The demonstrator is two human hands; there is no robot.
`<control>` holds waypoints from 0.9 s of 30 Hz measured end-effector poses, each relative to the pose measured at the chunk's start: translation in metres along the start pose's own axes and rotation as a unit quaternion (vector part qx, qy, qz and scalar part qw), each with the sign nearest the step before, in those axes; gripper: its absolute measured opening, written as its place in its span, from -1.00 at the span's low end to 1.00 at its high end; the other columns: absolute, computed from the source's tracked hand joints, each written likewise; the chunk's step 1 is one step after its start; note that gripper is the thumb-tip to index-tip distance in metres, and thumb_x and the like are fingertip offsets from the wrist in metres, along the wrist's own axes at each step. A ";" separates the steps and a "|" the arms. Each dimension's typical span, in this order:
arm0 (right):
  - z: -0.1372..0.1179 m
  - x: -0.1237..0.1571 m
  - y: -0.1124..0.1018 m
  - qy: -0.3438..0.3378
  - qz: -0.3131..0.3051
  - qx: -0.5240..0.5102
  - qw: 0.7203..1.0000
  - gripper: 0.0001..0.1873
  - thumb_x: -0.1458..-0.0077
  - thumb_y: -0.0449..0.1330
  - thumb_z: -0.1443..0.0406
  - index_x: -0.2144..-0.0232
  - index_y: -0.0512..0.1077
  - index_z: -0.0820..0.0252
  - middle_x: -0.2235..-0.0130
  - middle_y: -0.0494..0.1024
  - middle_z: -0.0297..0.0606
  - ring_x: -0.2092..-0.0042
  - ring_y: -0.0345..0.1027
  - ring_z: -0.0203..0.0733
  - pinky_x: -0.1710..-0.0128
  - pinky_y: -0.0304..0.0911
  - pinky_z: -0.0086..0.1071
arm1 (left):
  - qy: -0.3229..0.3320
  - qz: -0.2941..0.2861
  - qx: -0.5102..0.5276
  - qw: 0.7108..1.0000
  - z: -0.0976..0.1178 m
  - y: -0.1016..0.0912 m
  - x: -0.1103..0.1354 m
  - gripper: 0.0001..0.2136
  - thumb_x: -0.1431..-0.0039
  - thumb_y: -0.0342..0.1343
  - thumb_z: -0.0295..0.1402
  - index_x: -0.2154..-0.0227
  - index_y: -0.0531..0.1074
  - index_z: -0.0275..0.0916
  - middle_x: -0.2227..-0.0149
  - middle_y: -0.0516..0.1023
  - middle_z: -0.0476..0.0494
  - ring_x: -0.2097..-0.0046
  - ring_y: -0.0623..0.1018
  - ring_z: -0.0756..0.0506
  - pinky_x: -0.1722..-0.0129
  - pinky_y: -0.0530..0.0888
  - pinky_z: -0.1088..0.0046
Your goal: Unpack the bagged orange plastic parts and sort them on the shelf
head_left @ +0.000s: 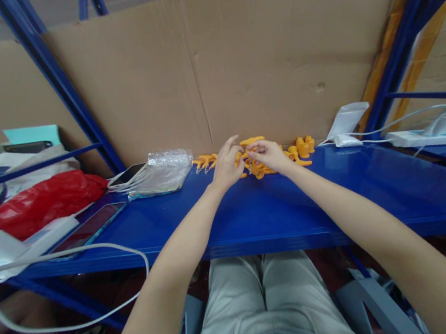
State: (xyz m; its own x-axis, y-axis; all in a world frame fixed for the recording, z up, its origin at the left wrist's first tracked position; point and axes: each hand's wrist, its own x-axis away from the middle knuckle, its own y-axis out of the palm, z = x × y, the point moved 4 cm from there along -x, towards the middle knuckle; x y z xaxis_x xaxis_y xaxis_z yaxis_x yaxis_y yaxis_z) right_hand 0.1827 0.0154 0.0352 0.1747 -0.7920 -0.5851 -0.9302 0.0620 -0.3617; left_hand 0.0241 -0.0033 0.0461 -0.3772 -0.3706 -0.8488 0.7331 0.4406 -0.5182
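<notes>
My left hand (228,164) and my right hand (270,155) are close together over a row of orange plastic pieces at the back of the blue shelf top. Fingertips of both hands are curled in around a small orange piece (245,155), whose shape is mostly covered. Under and behind the hands lie more orange pieces (259,171). To the left of my left hand are orange pieces with small metal chains (204,162). Rounded orange pieces (305,146) stand right of my right hand.
A clear bubble-wrap packet (164,172) and a phone (90,227) lie to the left, near a red plastic bag (40,199) and a white power strip (34,243). A white cable (135,251) loops over the front edge. Cardboard (258,62) closes the back. Blue posts (67,95) flank the shelf.
</notes>
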 end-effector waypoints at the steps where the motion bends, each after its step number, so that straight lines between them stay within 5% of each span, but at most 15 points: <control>1: 0.001 0.000 -0.001 0.000 0.005 0.002 1.000 -0.74 -0.11 0.25 0.16 0.19 0.48 0.18 0.42 0.55 -0.29 0.43 0.43 -0.24 0.35 0.42 -0.30 | -0.004 -0.002 0.004 1.000 0.002 0.000 0.000 -0.84 -0.16 0.02 -0.56 0.23 0.39 -0.24 -0.20 0.39 -0.31 -0.24 0.39 -0.19 -0.23 0.33 0.10; 5: 0.001 -0.001 -0.004 -0.015 0.033 0.017 0.999 -0.72 -0.09 0.25 0.12 0.21 0.48 0.17 0.38 0.56 -0.27 0.40 0.42 -0.24 0.37 0.41 -0.32 | -0.028 -0.048 0.023 0.998 0.008 0.001 0.000 -0.90 -0.19 0.03 -0.47 0.37 0.43 -0.23 0.18 0.59 -0.19 0.09 0.57 -0.12 0.01 0.47 0.29; 9: 0.000 -0.002 -0.010 -0.020 0.076 0.034 0.996 -0.73 -0.07 0.25 0.15 0.23 0.49 0.19 0.31 0.58 -0.21 0.34 0.44 -0.20 0.30 0.41 -0.27 | -0.087 -0.121 0.032 0.988 0.010 0.007 0.003 -0.81 -0.23 0.07 -0.30 0.44 0.48 -0.23 0.49 0.54 -0.07 0.42 0.52 -0.06 0.29 0.43 0.41; 14: -0.002 -0.003 -0.016 -0.025 0.106 0.053 0.993 -0.78 -0.03 0.24 0.21 0.27 0.50 0.21 0.22 0.59 -0.17 0.23 0.45 -0.17 0.14 0.39 -0.21 | -0.094 -0.147 0.070 0.982 0.015 0.011 0.004 -0.86 -0.18 0.15 -0.30 0.41 0.53 -0.22 0.50 0.56 -0.04 0.45 0.51 -0.03 0.30 0.41 0.44; 27: 0.008 -0.003 -0.013 -0.011 0.108 0.060 0.992 -0.74 -0.07 0.22 0.22 0.20 0.54 0.22 0.31 0.61 -0.20 0.31 0.45 -0.20 0.21 0.42 -0.25 | -0.147 -0.189 0.169 0.956 0.010 0.022 0.004 -0.92 -0.07 0.26 -0.34 0.41 0.51 -0.22 0.54 0.54 0.03 0.51 0.50 0.01 0.30 0.48 0.41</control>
State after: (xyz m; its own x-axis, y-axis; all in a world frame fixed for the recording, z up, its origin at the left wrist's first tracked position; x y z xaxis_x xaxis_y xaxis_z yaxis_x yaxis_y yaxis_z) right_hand 0.1970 0.0218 0.0362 -0.0167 -0.7392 -0.6733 -0.9020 0.3016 -0.3087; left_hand 0.0447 -0.0030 0.0322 -0.5131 -0.6866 -0.5150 0.7347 -0.0411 -0.6772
